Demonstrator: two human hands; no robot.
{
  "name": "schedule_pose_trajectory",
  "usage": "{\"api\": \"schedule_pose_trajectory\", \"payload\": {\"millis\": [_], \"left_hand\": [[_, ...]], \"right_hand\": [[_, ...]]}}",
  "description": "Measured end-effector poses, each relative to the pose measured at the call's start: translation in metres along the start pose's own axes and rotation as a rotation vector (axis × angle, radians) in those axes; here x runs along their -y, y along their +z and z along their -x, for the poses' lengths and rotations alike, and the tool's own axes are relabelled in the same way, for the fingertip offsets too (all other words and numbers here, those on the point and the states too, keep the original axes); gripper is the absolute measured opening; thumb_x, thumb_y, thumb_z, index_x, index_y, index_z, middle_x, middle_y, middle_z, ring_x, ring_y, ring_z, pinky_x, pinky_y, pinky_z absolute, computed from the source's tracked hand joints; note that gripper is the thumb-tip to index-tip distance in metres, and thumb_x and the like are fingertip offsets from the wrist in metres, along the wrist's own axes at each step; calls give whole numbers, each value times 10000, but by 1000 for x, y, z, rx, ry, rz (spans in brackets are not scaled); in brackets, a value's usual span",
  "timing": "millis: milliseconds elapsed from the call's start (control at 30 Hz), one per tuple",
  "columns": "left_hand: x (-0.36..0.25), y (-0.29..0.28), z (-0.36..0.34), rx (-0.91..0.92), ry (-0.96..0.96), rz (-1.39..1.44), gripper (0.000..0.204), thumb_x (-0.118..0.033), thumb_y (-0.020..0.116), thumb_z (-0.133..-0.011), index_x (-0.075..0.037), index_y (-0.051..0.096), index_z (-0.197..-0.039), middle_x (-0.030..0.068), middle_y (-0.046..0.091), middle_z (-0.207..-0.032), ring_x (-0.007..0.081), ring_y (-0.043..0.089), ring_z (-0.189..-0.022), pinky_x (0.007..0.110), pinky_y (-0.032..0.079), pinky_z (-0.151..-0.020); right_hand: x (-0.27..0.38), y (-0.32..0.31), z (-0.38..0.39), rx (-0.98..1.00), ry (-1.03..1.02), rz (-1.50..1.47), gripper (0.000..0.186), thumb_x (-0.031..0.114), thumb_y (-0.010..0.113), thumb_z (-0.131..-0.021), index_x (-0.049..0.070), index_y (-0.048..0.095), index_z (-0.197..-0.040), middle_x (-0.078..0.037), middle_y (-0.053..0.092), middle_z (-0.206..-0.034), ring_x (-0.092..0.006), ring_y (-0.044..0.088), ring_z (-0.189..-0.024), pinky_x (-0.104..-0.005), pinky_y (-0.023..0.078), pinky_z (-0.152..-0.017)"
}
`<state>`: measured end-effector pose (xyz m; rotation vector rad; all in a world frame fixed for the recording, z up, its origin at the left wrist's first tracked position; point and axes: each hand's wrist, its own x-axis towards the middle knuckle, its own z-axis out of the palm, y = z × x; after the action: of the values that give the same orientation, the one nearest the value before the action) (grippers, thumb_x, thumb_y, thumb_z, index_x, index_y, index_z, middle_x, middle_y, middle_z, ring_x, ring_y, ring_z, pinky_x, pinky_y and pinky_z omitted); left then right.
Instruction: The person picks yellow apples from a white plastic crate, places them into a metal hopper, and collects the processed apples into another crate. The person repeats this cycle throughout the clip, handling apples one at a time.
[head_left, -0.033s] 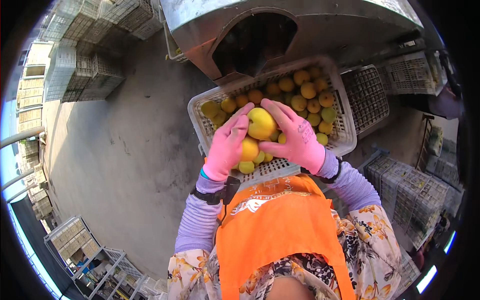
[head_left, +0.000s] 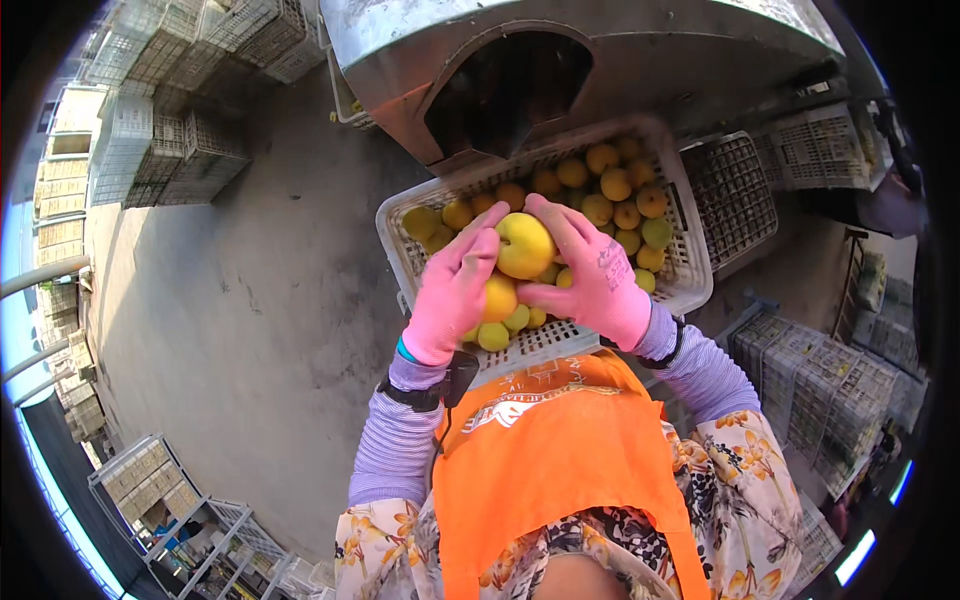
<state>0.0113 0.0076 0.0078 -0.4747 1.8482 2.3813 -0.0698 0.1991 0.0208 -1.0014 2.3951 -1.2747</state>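
Note:
Both of my hands wear pink gloves and are over a white plastic crate (head_left: 405,240) of round yellow, orange and greenish fruit. A smooth yellow fruit (head_left: 525,246) with a dimple on its upper side is held between them. My left hand (head_left: 455,292) curls against its left side. A second, more orange fruit (head_left: 499,297) rests just below, against the left palm. From the other side, my right hand (head_left: 598,278) has its fingers along the yellow fruit, the thumb reaching under it toward the orange one. Some fingertips are hidden behind the fruit.
A metal machine with a dark arched opening (head_left: 510,85) stands at the crate's far edge. Right of the crate is another slatted crate (head_left: 735,190). Stacked crates (head_left: 820,390) stand at the right, with more stacks (head_left: 180,150) at the far left. Grey concrete floor (head_left: 270,330) stretches leftward.

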Motion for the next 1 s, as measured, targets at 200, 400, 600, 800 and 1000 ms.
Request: {"api": "schedule_pose_trajectory", "payload": {"millis": [200,400,600,800,1000], "left_hand": [[-21,-15,-24,-54,226,-133,452,-204,620,-1051,27,532,-1429,89,683,-1324,171,662,-1122,314,509,-1001],[19,-13,-25,-187,322,-357,518,-13,798,-878,18,507,-1306,89,690,-1203,211,692,-1084,321,557,-961],[33,-16,-37,-117,255,261,506,-83,733,-951,39,508,-1387,153,603,-1403,249,608,-1280,386,506,-1087],[46,-27,-41,-12,215,943,496,-160,562,-1008,-13,483,-1475,151,517,-1499,308,498,-1396,461,399,-1193],[5,10,-33,-136,169,599,533,-282,573,-1064,3,466,-1502,131,547,-1440,217,524,-1325,362,425,-1131]], "right_hand": [[11,-8,-40,-338,-65,97,830,341,925,-662,38,618,-1371,-168,654,-1295,-361,666,-1130,-450,541,-977],[-88,58,-122,-557,-124,479,714,457,866,-713,36,658,-1251,-195,557,-1411,-424,506,-1318,-538,380,-1130],[-82,47,-176,-645,-96,463,760,511,817,-781,-4,616,-1301,-234,580,-1373,-445,527,-1300,-529,428,-1079],[7,20,-77,-295,-77,44,791,474,828,-781,-56,596,-1320,-245,579,-1394,-443,569,-1272,-466,470,-1078],[-15,38,-51,-326,-159,247,772,416,877,-686,-1,627,-1285,-190,589,-1388,-394,610,-1203,-491,486,-1022]]}}
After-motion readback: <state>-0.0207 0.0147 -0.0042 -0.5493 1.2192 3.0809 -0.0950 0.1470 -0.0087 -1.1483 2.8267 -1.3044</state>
